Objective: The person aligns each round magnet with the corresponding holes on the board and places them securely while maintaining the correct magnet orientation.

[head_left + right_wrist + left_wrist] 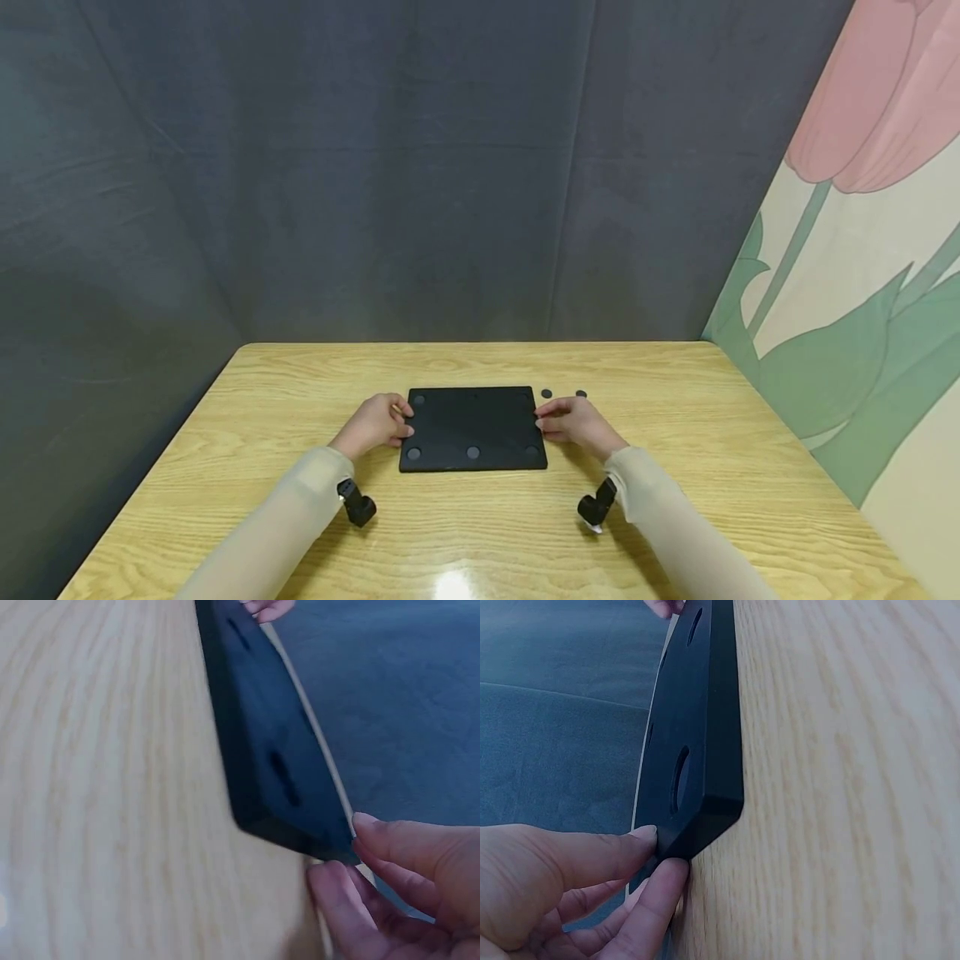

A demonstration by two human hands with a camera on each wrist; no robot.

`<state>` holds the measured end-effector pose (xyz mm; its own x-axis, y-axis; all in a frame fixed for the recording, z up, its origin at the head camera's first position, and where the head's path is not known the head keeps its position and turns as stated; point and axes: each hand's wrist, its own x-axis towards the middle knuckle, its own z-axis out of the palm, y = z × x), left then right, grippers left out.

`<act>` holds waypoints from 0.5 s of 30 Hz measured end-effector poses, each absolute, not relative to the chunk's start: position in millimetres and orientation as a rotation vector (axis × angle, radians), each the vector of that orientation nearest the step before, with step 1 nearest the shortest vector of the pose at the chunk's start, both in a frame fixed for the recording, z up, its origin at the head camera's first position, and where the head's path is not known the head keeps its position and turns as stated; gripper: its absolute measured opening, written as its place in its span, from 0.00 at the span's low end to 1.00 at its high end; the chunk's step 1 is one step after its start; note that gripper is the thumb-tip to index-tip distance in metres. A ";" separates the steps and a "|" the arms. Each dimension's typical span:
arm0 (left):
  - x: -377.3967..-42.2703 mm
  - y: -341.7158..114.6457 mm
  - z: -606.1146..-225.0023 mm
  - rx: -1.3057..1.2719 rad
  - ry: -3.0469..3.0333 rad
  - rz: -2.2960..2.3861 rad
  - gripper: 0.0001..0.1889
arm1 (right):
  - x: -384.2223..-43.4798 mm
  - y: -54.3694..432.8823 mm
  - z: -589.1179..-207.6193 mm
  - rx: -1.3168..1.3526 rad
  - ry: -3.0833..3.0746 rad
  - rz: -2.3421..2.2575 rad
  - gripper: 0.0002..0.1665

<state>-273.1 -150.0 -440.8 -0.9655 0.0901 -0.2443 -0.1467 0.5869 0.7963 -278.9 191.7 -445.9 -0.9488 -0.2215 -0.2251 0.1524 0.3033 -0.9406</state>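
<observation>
A flat black rectangular board (pixel 476 423) with round recesses in its upper face lies on the wooden table. My left hand (pixel 377 423) pinches its left edge; in the left wrist view the thumb is on the top and a finger presses the side of the board (pixel 724 712). At the opposite edge, my right hand (pixel 577 425) grips the board between thumb and fingers. The right wrist view shows those fingertips (pixel 330 881) at the side near a corner. Two small dark discs sit just beyond the right hand, one disc (pixel 547 393) left of the other disc (pixel 581 393).
The wooden table (pixel 322 375) extends around the board on all sides. A dark grey curtain (pixel 450 208) hangs behind its far edge. On the right stands a wall with painted tulips (pixel 840 333).
</observation>
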 end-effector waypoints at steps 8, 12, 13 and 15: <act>-272.7 -149.3 -440.1 -0.044 2.568 1.307 0.11 | -274.8 213.4 -424.6 -0.203 2.366 -1.684 0.24; -273.0 -149.8 -440.1 -0.045 2.559 1.314 0.11 | -274.3 225.7 -415.1 -0.228 2.479 -1.665 0.27; -273.0 -149.8 -440.1 -0.046 2.558 1.315 0.11 | -274.2 228.5 -414.0 -0.231 2.525 -1.651 0.28; -273.2 -149.9 -440.0 -0.050 2.557 1.314 0.11 | -273.6 233.9 -411.8 -0.241 2.583 -1.644 0.29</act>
